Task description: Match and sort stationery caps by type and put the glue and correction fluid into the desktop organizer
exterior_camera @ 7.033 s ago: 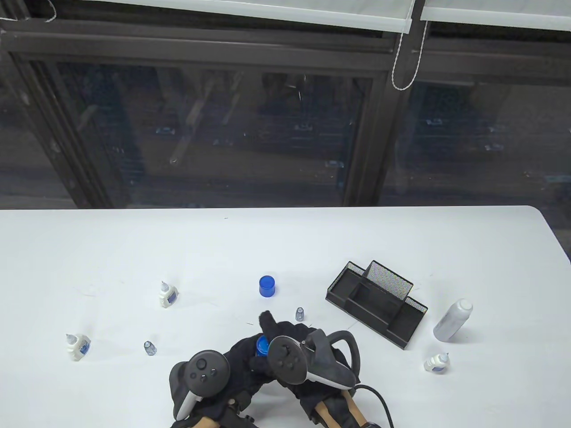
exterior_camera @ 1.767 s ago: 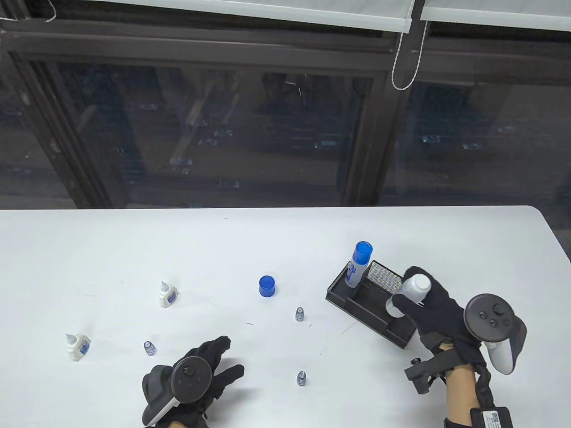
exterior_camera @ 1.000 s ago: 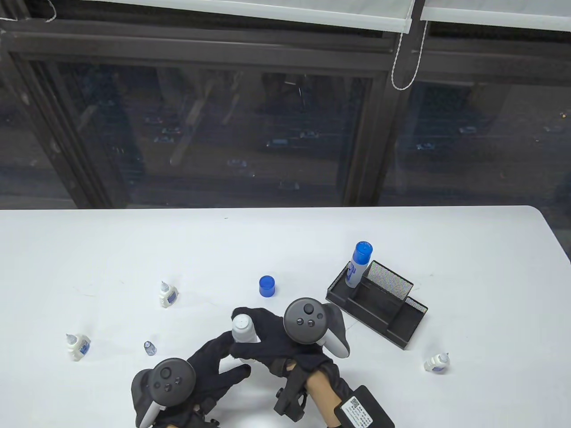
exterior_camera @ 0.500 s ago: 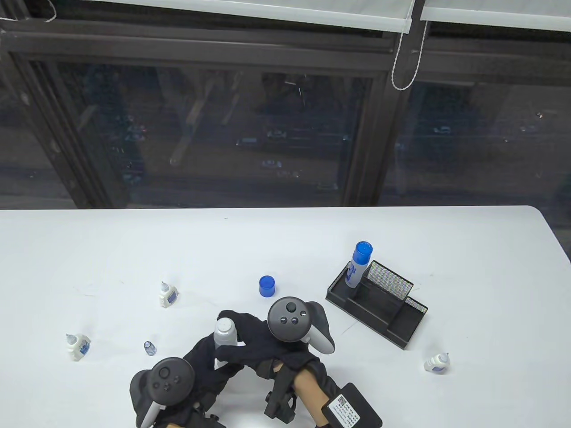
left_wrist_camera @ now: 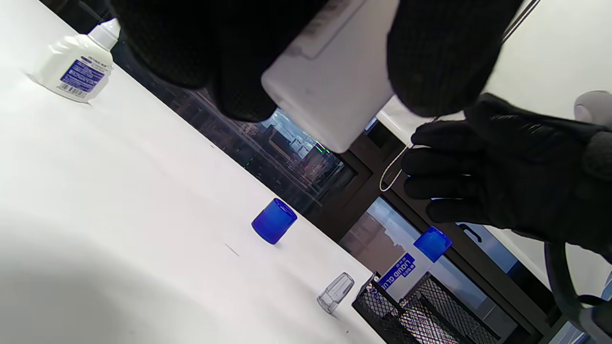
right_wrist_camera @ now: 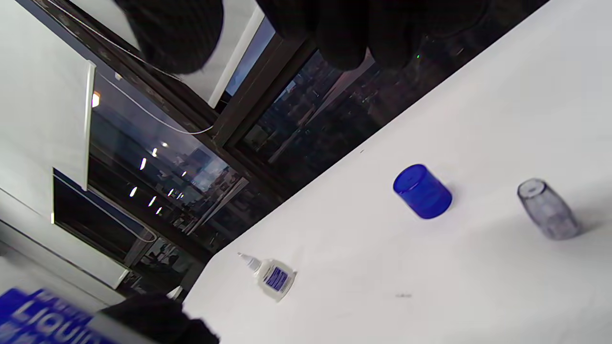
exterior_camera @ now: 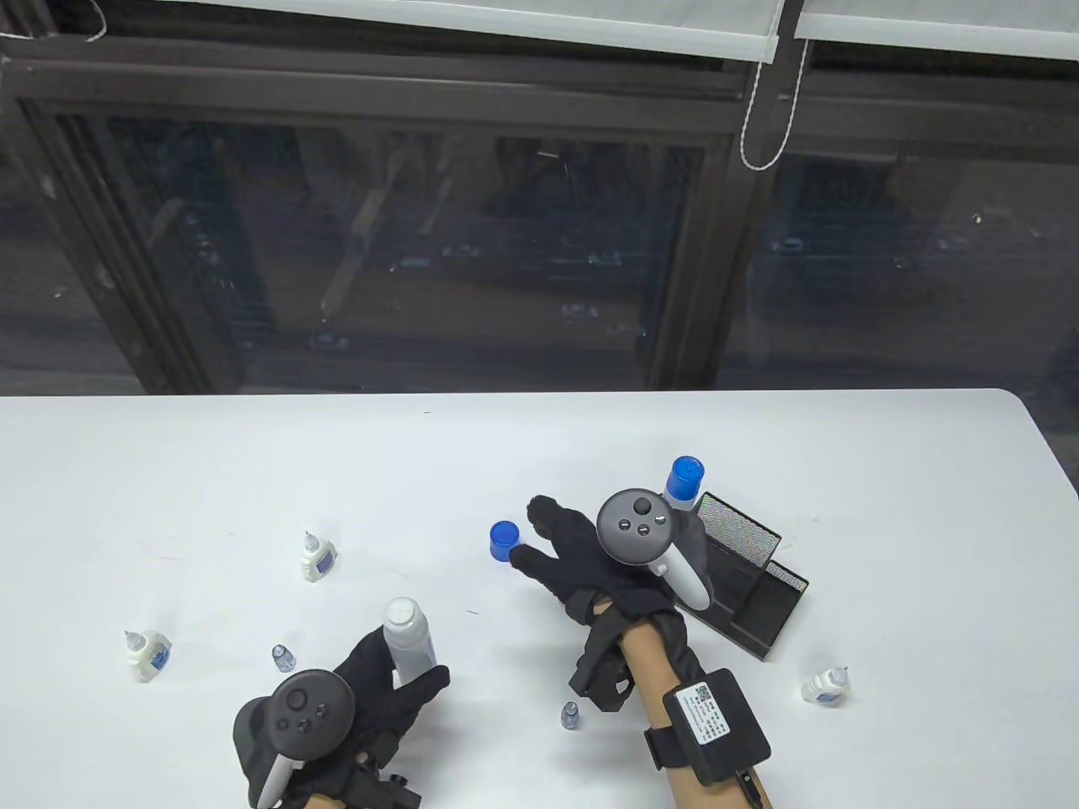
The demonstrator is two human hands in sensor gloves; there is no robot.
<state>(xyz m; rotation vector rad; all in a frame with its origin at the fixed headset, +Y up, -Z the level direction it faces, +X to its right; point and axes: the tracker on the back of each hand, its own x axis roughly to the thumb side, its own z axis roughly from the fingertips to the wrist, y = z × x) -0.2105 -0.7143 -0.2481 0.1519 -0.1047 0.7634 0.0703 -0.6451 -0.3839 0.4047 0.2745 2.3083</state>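
Once right-held, bottle [exterior_camera: 409, 638] now left-held

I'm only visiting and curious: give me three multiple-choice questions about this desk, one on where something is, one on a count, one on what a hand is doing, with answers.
1. Where is the capped glue bottle?
A. lying by the window
B. standing in the black mesh organizer
C. in the left hand

2. How many small correction fluid bottles are out on the table?
A. three
B. one
C. six

3. What is the left hand doing?
A. resting flat
B. holding the white bottle
C. pinching a clear cap

Answers: 1 B, it stands upright in the organizer's far end. 2 A, two lie left, one right. 3 B, fingers wrap around the bottle.
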